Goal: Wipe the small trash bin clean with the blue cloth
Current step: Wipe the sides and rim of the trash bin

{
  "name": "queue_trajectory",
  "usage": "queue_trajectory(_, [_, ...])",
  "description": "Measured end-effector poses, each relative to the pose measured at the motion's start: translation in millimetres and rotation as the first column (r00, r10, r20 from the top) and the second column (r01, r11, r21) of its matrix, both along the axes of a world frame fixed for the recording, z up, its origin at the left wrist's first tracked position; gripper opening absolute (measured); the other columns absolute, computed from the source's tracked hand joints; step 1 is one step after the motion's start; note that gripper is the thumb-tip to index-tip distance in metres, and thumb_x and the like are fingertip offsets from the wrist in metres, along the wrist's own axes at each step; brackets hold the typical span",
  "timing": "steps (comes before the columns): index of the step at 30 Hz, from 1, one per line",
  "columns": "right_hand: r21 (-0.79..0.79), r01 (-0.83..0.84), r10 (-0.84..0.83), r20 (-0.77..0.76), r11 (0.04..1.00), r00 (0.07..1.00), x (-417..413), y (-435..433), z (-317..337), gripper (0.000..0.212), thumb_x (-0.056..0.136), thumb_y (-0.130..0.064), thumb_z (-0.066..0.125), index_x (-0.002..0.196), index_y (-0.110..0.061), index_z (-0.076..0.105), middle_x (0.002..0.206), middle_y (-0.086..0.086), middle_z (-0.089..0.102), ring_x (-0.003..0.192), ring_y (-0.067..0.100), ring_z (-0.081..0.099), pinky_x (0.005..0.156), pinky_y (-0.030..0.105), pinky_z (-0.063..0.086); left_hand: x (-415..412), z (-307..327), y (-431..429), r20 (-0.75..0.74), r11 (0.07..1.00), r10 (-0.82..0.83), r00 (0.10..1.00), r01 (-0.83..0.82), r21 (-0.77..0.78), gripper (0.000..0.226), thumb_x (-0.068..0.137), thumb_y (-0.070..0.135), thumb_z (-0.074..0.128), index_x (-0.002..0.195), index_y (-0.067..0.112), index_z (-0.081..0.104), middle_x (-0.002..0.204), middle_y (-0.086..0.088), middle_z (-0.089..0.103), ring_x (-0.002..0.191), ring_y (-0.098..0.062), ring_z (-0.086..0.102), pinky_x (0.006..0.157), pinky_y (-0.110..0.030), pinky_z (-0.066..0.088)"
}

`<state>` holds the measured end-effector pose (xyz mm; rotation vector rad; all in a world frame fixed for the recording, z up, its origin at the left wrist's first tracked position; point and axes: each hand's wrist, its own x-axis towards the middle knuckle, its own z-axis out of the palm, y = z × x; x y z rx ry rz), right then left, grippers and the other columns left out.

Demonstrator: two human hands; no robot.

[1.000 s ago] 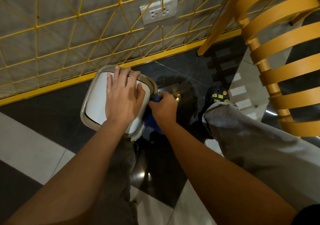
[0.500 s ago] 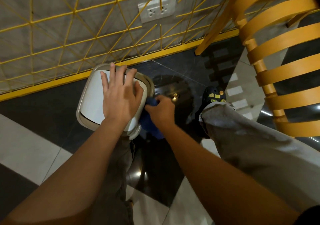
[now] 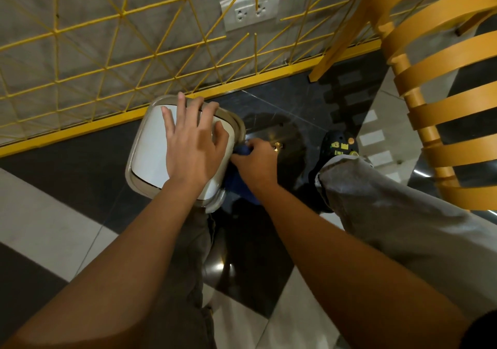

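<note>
Blue cloth (image 3: 242, 184) in right hand (image 3: 255, 164) presses bin (image 3: 150, 154) side; left hand (image 3: 192, 146) flat atop.

The left hand (image 3: 192, 149) lies flat, fingers spread, on the white swing lid of the small grey-rimmed plastic trash bin (image 3: 146, 149), which stands on the glossy black-and-white tiled floor (image 3: 48, 230) by its yellow-skirted wall edge. Just beside the bin's right side, the right hand (image 3: 256, 164) clutches the bunched blue cloth (image 3: 236, 181) against it.
</note>
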<state>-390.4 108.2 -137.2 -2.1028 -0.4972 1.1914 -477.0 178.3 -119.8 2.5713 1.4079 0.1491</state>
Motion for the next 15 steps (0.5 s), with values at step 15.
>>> queue_trajectory(15, [0.059,0.023,-0.025,0.024,0.998,0.999,29,-7,-5,0.010,0.083,-0.012,0.063,0.091,-0.012,0.058,0.093,0.002,0.058,0.084,0.010,0.050,0.075,0.021,0.037,-18,6,-3,0.037,0.962,-0.256,0.966,0.258,-0.094,0.037,0.091,0.025,0.038,0.124,0.013,0.051,0.127,-0.009,0.051,0.141,-0.036,0.021,0.113,-0.054,0.007])
